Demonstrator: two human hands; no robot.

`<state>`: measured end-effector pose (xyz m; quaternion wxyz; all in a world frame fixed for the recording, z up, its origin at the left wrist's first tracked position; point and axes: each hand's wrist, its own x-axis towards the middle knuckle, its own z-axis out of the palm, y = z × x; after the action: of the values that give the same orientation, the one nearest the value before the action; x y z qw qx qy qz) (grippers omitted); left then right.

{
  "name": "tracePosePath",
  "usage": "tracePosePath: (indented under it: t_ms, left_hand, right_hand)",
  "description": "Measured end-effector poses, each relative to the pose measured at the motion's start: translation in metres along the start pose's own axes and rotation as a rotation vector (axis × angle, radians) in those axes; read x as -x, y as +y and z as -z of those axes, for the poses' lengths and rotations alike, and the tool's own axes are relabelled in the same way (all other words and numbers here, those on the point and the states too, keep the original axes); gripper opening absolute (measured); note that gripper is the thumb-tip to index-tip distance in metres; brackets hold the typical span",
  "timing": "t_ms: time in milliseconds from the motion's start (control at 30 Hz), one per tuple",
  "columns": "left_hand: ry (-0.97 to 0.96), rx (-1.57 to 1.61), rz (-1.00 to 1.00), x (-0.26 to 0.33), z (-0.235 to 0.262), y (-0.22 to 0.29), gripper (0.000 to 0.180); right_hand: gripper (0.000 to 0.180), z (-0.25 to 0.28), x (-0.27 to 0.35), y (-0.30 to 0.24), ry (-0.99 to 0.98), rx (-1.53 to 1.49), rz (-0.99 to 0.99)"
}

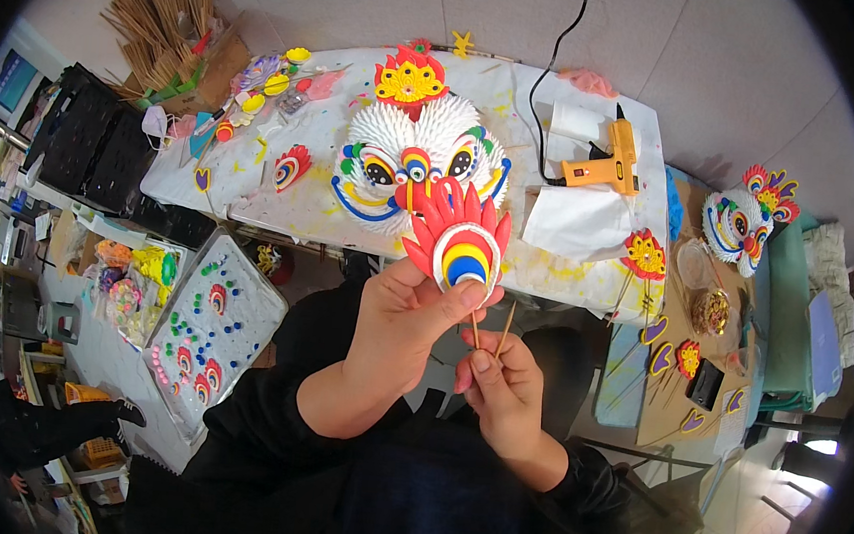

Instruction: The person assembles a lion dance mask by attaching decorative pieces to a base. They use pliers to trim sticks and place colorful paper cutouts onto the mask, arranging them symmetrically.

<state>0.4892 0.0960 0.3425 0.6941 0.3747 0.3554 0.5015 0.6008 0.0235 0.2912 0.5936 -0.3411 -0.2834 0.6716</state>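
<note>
A red-petalled ornament (468,245) is gripped at its lower rim by the left hand (393,320); two wooden sticks (508,324), at its five o'clock, are pinched in the right hand (506,389). At its eleven, a white mask (416,151) is supported on the worktop (300,219).

Bright, diffuse indoor light, soft shadows, white paper sheet (576,224) near clipping, hard glare patch (821,446) lower right. Red-petalled piece (469,248) reads crisp mid-frame; dark sleeves (271,400) lose detail. Fisheye bends the table (228,176) edges, rim vignettes to black, margins soft.
</note>
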Motion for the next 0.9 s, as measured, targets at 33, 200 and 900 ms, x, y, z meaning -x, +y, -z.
tracePosePath:
  t_ms: [33, 200, 900]
  left_hand:
    - [-0.011, -0.022, 0.0, 0.0, 0.001, -0.001, 0.027]
    - [-0.026, -0.027, 0.002, 0.001, 0.001, -0.004, 0.028]
    - [-0.113, -0.026, 0.08, 0.004, -0.001, -0.017, 0.026]
  right_hand:
    - [0.02, 0.0, 0.0, -0.001, -0.001, -0.004, -0.008]
    - [0.02, 0.0, 0.002, -0.001, -0.006, -0.028, -0.019]
    - [0.02, 0.008, -0.003, 0.002, 0.008, -0.042, 0.046]
